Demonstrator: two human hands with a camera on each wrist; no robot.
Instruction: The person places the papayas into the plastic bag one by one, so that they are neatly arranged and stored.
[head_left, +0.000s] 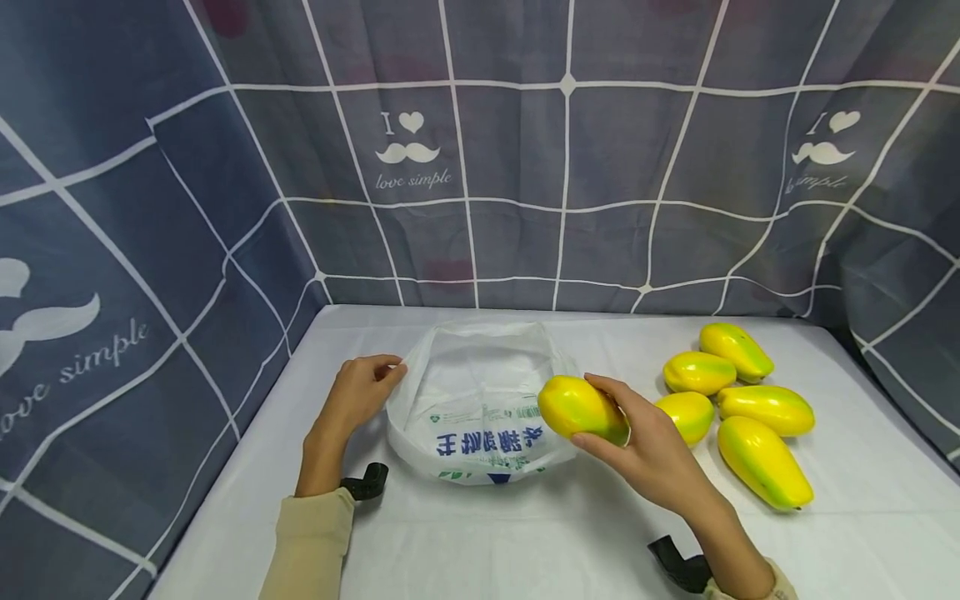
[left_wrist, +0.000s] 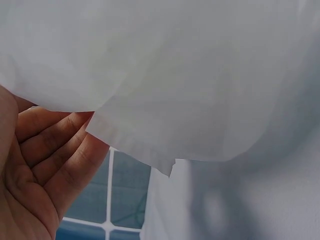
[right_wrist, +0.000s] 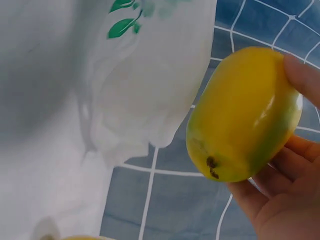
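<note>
Five yellow-green papayas point(head_left: 738, 400) were clustered on the white tablecloth point(head_left: 525, 542), right of centre. A grey checked curtain point(head_left: 525, 167) printed with moustaches was hung behind and alongside.
</note>
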